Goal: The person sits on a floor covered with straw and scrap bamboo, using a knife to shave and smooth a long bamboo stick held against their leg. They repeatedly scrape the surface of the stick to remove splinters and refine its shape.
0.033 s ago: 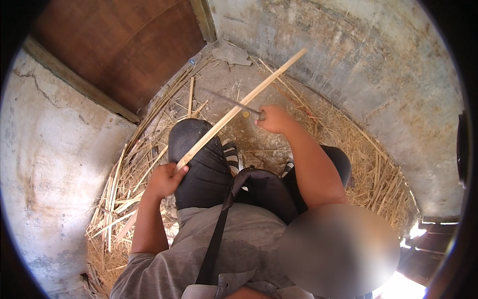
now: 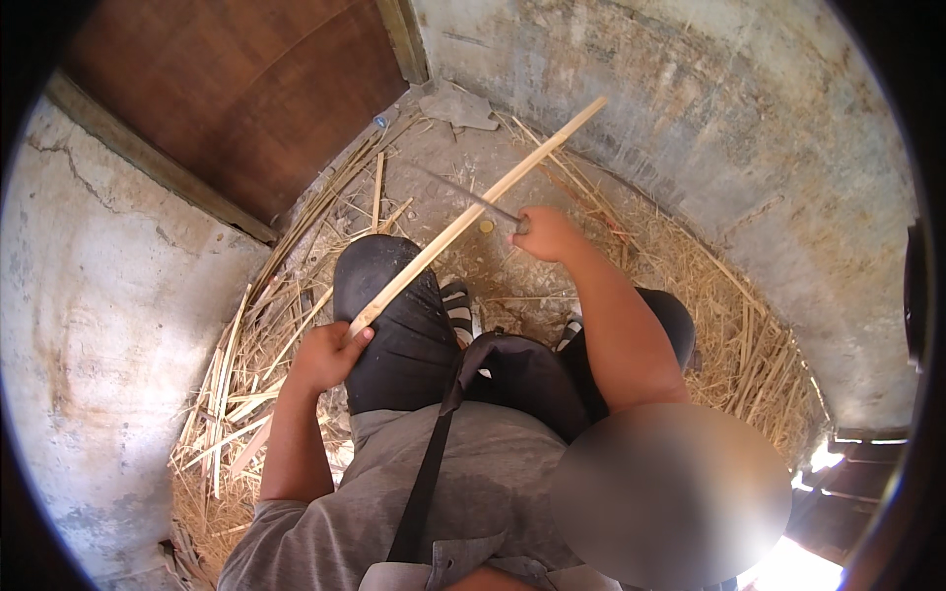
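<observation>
My left hand (image 2: 335, 356) is closed around the near end of a long pale strip (image 2: 426, 258), likely split bamboo. The strip slants up across my left knee (image 2: 370, 266) toward the far right, its far end raised in front of the wall. In my right hand (image 2: 545, 234) is the handle of a long, thin, dark-bladed knife (image 2: 453, 188), its grip mostly hidden by my fingers. The blade points to the far left and crosses the strip beyond its middle. Whether its edge touches the strip I cannot tell.
Split strips (image 2: 232, 394) and shavings (image 2: 729, 335) litter the floor on both sides. Stained walls (image 2: 670, 108) curve around me, with a brown panel (image 2: 246, 89) at the far left. A flat grey slab (image 2: 458, 106) lies in the far corner. A black bag (image 2: 522, 374) rests in my lap.
My right hand and the knife have shifted very slightly to the right, and the blade looks less blurred. The left hand and the strip stay in place.
</observation>
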`<state>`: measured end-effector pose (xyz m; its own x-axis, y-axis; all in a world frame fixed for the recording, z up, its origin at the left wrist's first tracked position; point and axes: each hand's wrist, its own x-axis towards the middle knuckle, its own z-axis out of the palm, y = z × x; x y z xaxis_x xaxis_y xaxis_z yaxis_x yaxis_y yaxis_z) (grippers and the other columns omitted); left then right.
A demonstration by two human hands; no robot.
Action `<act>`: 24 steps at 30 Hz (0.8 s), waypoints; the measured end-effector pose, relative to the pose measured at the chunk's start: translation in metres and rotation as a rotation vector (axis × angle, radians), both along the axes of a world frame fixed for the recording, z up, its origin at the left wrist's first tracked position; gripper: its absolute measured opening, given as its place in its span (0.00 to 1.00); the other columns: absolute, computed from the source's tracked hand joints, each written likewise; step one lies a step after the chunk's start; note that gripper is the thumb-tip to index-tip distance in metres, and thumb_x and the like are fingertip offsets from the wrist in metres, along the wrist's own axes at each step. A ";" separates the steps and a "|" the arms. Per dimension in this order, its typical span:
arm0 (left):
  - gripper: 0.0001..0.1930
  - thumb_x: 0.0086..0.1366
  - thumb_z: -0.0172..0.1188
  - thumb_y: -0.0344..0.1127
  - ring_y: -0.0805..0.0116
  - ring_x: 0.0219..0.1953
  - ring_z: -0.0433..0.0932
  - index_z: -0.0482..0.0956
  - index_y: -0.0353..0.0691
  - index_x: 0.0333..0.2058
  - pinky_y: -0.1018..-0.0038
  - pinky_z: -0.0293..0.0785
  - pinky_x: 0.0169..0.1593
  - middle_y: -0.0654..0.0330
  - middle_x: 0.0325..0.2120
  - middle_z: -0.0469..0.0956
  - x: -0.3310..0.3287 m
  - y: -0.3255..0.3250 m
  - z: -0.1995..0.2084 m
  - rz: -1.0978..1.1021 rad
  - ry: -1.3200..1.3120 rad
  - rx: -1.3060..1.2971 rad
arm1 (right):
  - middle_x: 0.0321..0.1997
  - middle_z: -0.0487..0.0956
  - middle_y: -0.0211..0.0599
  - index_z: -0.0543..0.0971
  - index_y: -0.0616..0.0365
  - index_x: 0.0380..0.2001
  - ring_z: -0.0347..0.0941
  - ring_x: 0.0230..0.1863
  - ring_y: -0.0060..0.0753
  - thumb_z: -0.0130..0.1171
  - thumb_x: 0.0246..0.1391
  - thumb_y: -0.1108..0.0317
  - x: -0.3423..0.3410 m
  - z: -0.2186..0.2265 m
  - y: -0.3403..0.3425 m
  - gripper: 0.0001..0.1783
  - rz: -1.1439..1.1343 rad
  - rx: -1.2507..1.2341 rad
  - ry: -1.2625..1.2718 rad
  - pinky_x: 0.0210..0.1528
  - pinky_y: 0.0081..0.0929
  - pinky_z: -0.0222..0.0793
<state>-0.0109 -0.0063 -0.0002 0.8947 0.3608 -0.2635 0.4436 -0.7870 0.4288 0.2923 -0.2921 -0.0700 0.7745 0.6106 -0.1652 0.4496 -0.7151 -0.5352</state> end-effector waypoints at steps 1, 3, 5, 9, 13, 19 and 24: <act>0.31 0.67 0.61 0.61 0.39 0.27 0.78 0.76 0.32 0.23 0.55 0.72 0.35 0.41 0.20 0.76 0.000 0.000 0.000 -0.002 0.000 0.004 | 0.49 0.82 0.55 0.81 0.61 0.51 0.78 0.53 0.58 0.68 0.51 0.50 0.003 0.000 -0.001 0.30 -0.047 -0.010 0.020 0.55 0.47 0.74; 0.31 0.67 0.61 0.60 0.39 0.28 0.78 0.76 0.32 0.24 0.54 0.72 0.35 0.41 0.20 0.76 0.000 0.000 0.000 -0.006 -0.004 0.009 | 0.49 0.82 0.56 0.81 0.63 0.50 0.78 0.53 0.58 0.68 0.51 0.50 0.001 -0.004 -0.001 0.30 -0.071 -0.004 -0.030 0.56 0.47 0.74; 0.31 0.67 0.61 0.60 0.38 0.28 0.78 0.77 0.32 0.24 0.54 0.73 0.35 0.41 0.21 0.76 -0.001 0.001 -0.001 -0.008 -0.007 0.012 | 0.49 0.82 0.56 0.81 0.64 0.50 0.78 0.53 0.59 0.68 0.51 0.50 0.000 -0.004 -0.001 0.30 -0.070 0.012 -0.058 0.56 0.46 0.73; 0.31 0.67 0.61 0.60 0.38 0.29 0.78 0.77 0.32 0.24 0.54 0.73 0.35 0.40 0.21 0.76 -0.001 0.002 -0.002 -0.005 0.004 0.006 | 0.51 0.82 0.57 0.81 0.64 0.51 0.77 0.54 0.58 0.68 0.51 0.50 -0.003 -0.004 0.003 0.31 -0.003 0.028 -0.032 0.57 0.45 0.73; 0.31 0.67 0.61 0.61 0.38 0.28 0.78 0.77 0.32 0.24 0.54 0.72 0.35 0.40 0.21 0.76 -0.001 0.004 -0.006 0.003 0.005 -0.011 | 0.51 0.81 0.57 0.81 0.63 0.52 0.77 0.55 0.58 0.69 0.51 0.51 -0.010 0.006 0.008 0.32 0.087 -0.009 -0.001 0.57 0.44 0.73; 0.31 0.67 0.61 0.61 0.39 0.28 0.77 0.77 0.32 0.25 0.54 0.72 0.35 0.40 0.21 0.76 -0.001 0.003 -0.004 0.004 0.018 0.003 | 0.51 0.81 0.58 0.81 0.61 0.52 0.77 0.55 0.59 0.69 0.51 0.52 -0.013 0.010 0.011 0.30 0.127 -0.006 0.025 0.57 0.45 0.73; 0.31 0.67 0.61 0.61 0.39 0.28 0.77 0.76 0.32 0.25 0.54 0.72 0.35 0.41 0.21 0.76 0.000 0.003 -0.004 -0.001 0.017 0.010 | 0.51 0.82 0.57 0.81 0.61 0.52 0.77 0.55 0.59 0.69 0.51 0.52 -0.014 0.011 0.009 0.29 0.125 0.006 0.027 0.58 0.45 0.73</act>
